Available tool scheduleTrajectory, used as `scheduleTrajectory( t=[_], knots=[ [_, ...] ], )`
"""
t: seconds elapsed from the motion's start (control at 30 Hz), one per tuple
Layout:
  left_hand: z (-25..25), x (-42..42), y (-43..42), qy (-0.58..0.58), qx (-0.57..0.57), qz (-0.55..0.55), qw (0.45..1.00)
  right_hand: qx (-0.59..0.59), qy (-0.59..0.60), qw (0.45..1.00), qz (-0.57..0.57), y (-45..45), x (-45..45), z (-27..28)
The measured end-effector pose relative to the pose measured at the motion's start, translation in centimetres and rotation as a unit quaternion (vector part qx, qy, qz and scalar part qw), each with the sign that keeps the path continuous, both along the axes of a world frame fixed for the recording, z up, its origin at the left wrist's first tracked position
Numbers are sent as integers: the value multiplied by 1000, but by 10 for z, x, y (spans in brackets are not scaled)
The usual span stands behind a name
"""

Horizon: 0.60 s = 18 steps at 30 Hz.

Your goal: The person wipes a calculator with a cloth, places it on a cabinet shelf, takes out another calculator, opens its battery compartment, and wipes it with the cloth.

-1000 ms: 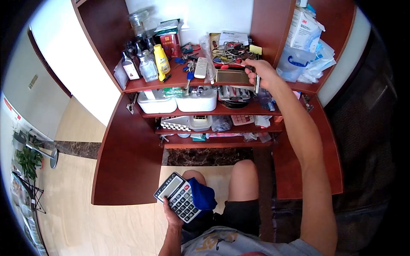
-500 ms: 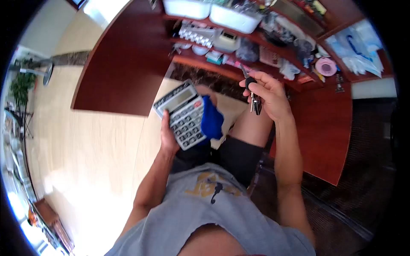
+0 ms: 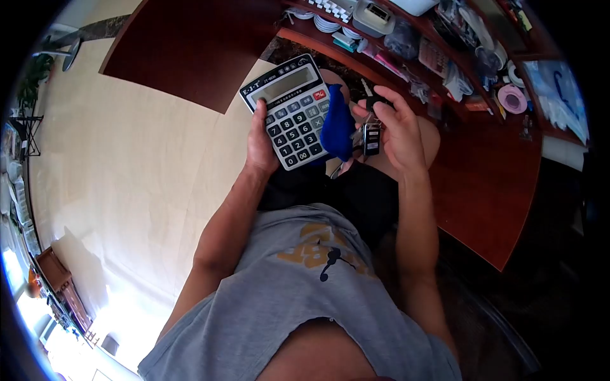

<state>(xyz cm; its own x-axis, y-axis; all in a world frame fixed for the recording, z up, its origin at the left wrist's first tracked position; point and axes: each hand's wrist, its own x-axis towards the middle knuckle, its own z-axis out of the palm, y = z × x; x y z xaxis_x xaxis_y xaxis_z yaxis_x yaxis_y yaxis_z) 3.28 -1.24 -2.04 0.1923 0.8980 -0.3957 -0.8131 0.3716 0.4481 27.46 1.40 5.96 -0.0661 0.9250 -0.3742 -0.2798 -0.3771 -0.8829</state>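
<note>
Head view: hands (image 3: 261, 147) (image 3: 400, 130) with calculator (image 3: 297, 119) and keys (image 3: 372, 140), broad floor (image 3: 152, 152) beyond calculator's edge.

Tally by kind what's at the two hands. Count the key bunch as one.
Calculator, left hand: 1
Blue cloth item, beside the calculator: 1
Key bunch, right hand: 1
Total: 3

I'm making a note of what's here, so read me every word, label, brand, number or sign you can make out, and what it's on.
"E·J·T": top of the calculator.
"7 8 9", "4 5 6", "1 2 3", "0 00 .", "×": its keys.
Too small or blurred: the model code beside the brand, the red calculator key, the black key fob.
Grey T-shirt: print not legible.
</note>
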Motion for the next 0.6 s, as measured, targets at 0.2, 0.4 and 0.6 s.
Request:
scheduleTrajectory(
  t=[0.2, 0.4, 0.6],
  knots=[
    [1, -3, 4, 15, 7, 1, 1000, 51, 141, 988, -23, 2, -32, -10],
    [-2, -5, 5, 12, 9, 7, 1000, 107, 49, 991, -66, 0, -56, -22],
    [-5, -9, 6, -1, -5, 7, 1000, 203, -255, 945, -20, -13, -48, -29]
  ],
)
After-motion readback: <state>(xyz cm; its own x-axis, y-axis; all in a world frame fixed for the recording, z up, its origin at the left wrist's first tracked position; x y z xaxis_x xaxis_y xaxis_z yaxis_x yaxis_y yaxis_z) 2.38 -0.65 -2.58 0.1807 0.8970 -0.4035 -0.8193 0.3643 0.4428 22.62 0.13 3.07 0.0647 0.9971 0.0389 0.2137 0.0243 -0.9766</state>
